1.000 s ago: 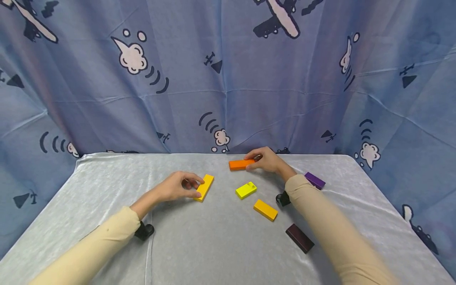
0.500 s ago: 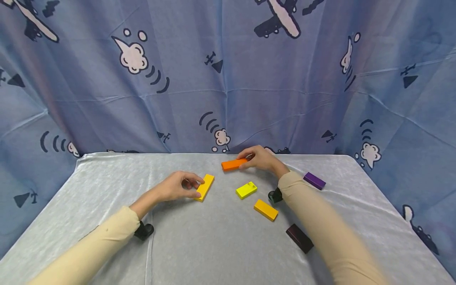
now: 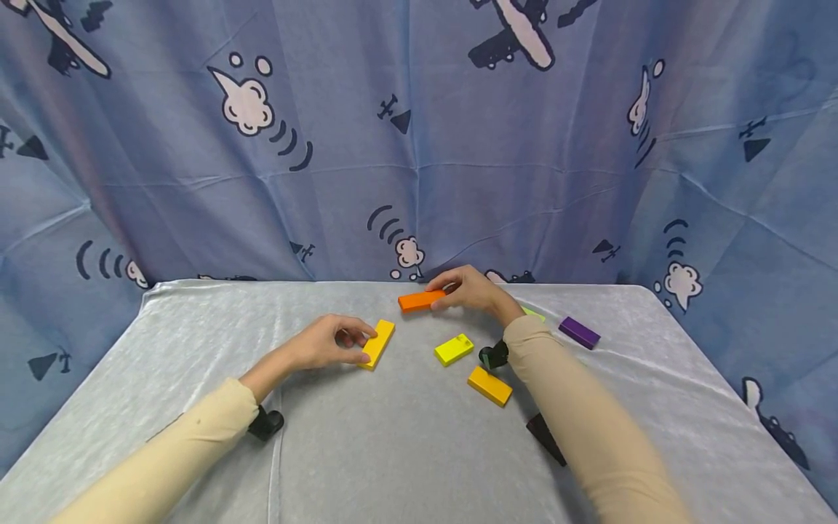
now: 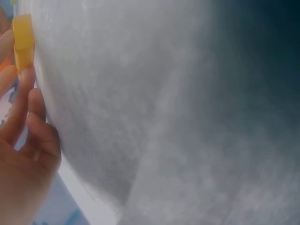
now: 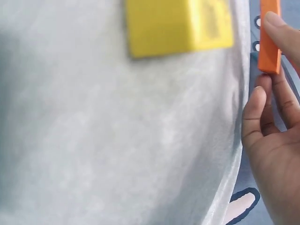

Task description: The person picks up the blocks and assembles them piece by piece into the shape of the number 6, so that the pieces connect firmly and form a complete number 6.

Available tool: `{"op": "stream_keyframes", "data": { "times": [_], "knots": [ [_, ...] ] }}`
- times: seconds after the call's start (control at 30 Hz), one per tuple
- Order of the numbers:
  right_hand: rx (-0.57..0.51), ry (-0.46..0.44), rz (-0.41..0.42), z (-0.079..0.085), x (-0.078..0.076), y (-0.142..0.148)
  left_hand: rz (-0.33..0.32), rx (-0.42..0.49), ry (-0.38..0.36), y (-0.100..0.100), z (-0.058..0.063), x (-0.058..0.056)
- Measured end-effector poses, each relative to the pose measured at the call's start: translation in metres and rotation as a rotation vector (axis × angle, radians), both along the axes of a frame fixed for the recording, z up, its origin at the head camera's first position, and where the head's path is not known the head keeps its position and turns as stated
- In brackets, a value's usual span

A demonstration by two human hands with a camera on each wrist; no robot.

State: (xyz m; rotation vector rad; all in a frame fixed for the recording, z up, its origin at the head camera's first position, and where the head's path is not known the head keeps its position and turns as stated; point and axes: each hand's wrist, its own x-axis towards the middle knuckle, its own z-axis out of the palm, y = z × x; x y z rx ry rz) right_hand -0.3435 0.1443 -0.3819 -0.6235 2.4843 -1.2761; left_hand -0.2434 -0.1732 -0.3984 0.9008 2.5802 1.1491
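Observation:
My left hand [image 3: 325, 342] pinches a golden-yellow rectangular block [image 3: 380, 342] between thumb and fingers, left of the table's middle. The left wrist view catches that yellow block [image 4: 23, 40] at its edge, with the fingertips against it. Farther back, my right hand [image 3: 473, 291] grips the right end of an orange block [image 3: 415, 302]. Thumb and fingers lie on opposite sides of the orange block [image 5: 268, 47] in the right wrist view. Between the hands, nearer the front, rests a bright yellow block [image 3: 454, 350] with a small mark on top.
Right of the middle lies another golden-yellow block [image 3: 489, 386]. A dark brown block [image 3: 543, 438] is partly covered by the right sleeve [image 3: 576, 407]. Beyond that arm are a purple block [image 3: 579, 332] and a mostly hidden lime-green block [image 3: 533, 314]. A patterned blue curtain [image 3: 353, 218] hangs behind the table.
My right hand has slid left with the orange block. Its sleeve now covers more of the dark brown block, and a lime-green one shows behind the wrist. The left hand keeps its place.

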Motion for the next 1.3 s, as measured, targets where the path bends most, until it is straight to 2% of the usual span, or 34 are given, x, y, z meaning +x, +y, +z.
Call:
{"op": "stream_keyframes", "data": {
  "times": [0.27, 0.67, 0.93, 1.07, 1.3],
  "knots": [
    [0.013, -0.028, 0.034, -0.005, -0.002, 0.001, 0.004, -0.004, -0.004, 0.001, 0.000, 0.001],
    [0.043, 0.039, 0.093, -0.006, -0.004, -0.008, 0.011, -0.015, -0.010, 0.002, 0.000, 0.000],
    [0.052, 0.023, 0.089, -0.005, -0.006, -0.013, 0.015, -0.005, -0.022, 0.001, 0.000, 0.001],
    [0.055, 0.027, 0.113, -0.005, -0.009, -0.016, 0.020, -0.009, -0.033, 0.001, 0.001, 0.001],
    [0.046, 0.002, 0.123, -0.005, -0.010, -0.021, 0.010, -0.014, -0.022, 0.001, 0.001, 0.002]
  ]
}}
